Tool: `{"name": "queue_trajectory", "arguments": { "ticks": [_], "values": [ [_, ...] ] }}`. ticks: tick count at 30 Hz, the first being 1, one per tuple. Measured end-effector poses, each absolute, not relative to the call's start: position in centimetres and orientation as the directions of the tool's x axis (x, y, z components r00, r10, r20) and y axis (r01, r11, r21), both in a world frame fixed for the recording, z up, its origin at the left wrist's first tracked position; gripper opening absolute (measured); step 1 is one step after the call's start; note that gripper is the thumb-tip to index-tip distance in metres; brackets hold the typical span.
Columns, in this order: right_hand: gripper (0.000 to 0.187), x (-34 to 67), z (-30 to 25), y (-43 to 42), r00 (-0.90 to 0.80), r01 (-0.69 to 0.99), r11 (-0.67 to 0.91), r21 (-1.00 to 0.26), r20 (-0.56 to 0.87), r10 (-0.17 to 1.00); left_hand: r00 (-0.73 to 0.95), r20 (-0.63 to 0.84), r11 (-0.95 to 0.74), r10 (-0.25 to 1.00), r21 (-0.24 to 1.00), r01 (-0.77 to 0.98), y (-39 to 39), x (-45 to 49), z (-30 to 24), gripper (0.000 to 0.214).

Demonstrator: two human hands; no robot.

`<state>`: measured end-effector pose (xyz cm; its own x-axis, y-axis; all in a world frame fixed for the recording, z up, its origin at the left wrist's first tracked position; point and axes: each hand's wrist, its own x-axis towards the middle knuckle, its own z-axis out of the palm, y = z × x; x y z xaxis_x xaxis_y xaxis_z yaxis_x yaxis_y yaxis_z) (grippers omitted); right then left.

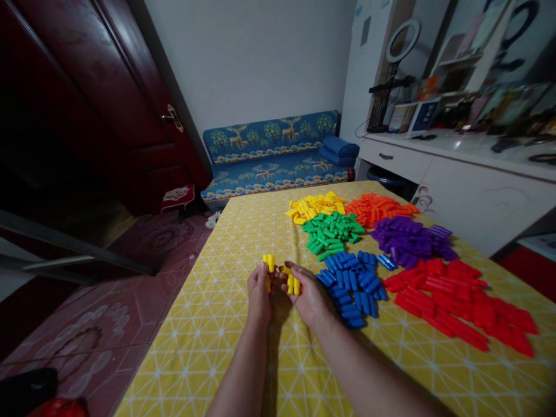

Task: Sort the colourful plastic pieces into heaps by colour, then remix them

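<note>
My left hand (259, 288) is closed round a yellow plastic piece (269, 262) made of short tubes, which sticks up above the fingers. Close beside it, my right hand (307, 292) pinches another yellow plastic piece (293, 284) of the same kind. A small gap shows between the two pieces. Both hands are above the near middle of the table (208, 341), which has a yellow cloth with white lines. Just right of my right hand lies a pile of blue pieces (351, 281). Part of each held piece is hidden by fingers.
Further piles lie on the table: green (332, 231), yellow (315, 207), orange (377, 209), purple (412, 240) and red (460, 295). A blue patterned sofa (269, 162) stands behind. A white dresser (399, 162) is at the right, a dark red door (125, 98) at the left.
</note>
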<state>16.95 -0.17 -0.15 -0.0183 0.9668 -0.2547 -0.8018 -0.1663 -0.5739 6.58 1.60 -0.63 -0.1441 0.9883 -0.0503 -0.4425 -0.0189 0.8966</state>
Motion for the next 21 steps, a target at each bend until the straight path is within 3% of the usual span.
{"name": "queue_trajectory", "arguments": {
  "ticks": [6, 11, 15, 18, 21],
  "values": [
    [0.014, 17.8, 1.3, 4.9, -0.083, -0.58, -0.303, -0.756, -0.315, 0.945, -0.249, -0.101, -0.021, 0.963, 0.896, -0.443, 2.0, 6.6, -0.5, 0.053],
    [0.015, 20.2, 4.7, 13.7, 0.144, -0.475, -0.129, -0.87, -0.221, 0.964, -0.203, -0.085, 0.005, 0.975, 0.93, -0.367, 1.9, 6.7, -0.3, 0.052],
    [0.026, 20.7, 5.2, 14.8, 0.283, -0.32, 0.025, -0.947, -0.07, 0.957, -0.161, -0.029, -0.019, 0.987, 0.958, -0.287, 1.8, 6.7, -0.5, 0.052],
    [0.029, 19.7, 3.9, 11.3, 0.209, -0.209, 0.065, -0.976, 0.02, 0.978, -0.141, 0.018, -0.05, 0.99, 0.972, -0.229, 1.8, 6.7, -0.6, 0.051],
    [0.023, 18.5, 2.9, 7.4, -0.064, 0.027, 0.112, -0.993, 0.11, 0.992, -0.132, 0.057, -0.078, 0.99, 0.984, -0.162, 1.8, 6.7, -0.6, 0.047]
  ]
}}
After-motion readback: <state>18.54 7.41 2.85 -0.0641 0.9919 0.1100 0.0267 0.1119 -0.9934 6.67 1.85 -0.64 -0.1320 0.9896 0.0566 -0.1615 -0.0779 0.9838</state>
